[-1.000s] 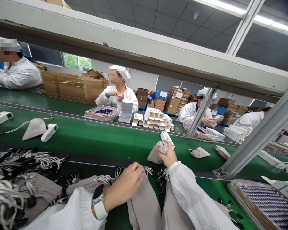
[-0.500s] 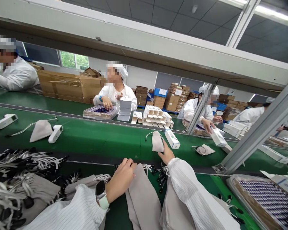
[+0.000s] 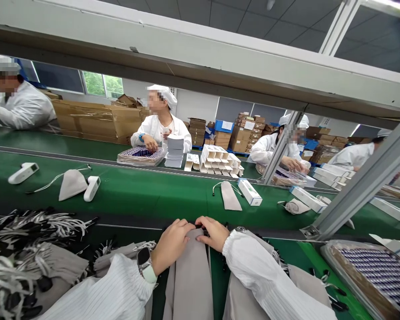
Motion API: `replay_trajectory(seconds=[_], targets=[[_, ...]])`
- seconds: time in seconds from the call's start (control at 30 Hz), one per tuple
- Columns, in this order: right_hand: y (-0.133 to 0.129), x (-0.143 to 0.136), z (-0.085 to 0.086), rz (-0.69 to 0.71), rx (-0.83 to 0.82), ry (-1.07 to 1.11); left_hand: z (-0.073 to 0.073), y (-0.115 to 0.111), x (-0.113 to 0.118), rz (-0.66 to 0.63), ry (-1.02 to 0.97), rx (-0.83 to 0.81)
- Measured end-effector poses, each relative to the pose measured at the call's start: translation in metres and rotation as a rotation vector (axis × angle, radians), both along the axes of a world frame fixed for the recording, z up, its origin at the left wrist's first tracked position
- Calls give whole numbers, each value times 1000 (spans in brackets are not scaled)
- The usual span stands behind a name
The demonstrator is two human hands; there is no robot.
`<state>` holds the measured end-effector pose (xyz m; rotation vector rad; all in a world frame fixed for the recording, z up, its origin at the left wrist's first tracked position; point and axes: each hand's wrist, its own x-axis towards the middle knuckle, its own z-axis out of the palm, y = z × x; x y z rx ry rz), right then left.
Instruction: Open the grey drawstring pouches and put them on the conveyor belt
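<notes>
A stack of grey fabric pouches (image 3: 191,275) lies in front of me, pointing away from me. My left hand (image 3: 173,244) rests at the far end of the stack, fingers bent over its left edge. At the same end, my right hand (image 3: 213,233) has its fingers closed on the top of the pouch, close to my left fingertips. Beyond my hands, on the green belt, a single grey pouch (image 3: 231,196) with a drawstring lies beside a white box (image 3: 250,192). Further left are another pouch (image 3: 72,184) and a white device (image 3: 92,188).
A heap of pouches with white cords (image 3: 36,266) fills the left. A slanted metal post (image 3: 363,178) and a tray of striped items (image 3: 376,275) stand at right. Across the belt, a person in white (image 3: 163,120) sits by open white boxes (image 3: 218,161). A shelf beam hangs overhead.
My right hand has drawn back from the pouch on the belt to the stack beside my left hand. Items on the belt have shifted right. A co-worker's white box now lies on the belt.
</notes>
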<state>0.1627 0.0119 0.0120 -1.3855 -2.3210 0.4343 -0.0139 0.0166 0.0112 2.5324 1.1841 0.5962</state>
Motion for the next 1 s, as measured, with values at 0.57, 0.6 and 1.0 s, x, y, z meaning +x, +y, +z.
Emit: replay_trajectory(seconds=[0.57, 0.6, 1.0], targets=[[11, -7, -6, 33, 93, -100, -3, -6, 4, 58, 136, 132], [11, -8, -6, 26, 89, -99, -3, -6, 4, 58, 143, 139], [7, -8, -9, 7, 101, -102, -4, -9, 4, 61, 228, 183]])
